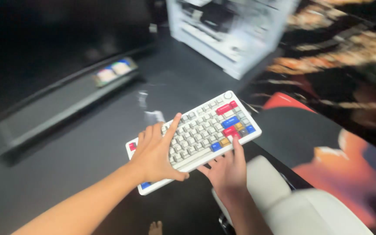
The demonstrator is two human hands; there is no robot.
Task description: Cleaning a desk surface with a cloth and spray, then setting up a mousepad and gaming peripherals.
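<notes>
The keyboard [194,135] is in both my hands, lifted over the near edge of the dark desk [88,148], its long axis running from lower left up to upper right. My left hand [157,152] lies on top of its left half, fingers spread across the keys and thumb hooked round the near long edge. My right hand [227,169] cups it from beneath, thumb up on the near edge by the blue and yellow keys. A white chair [283,200] sits below; a white computer case [231,30] stands toward the desk's far edge.
</notes>
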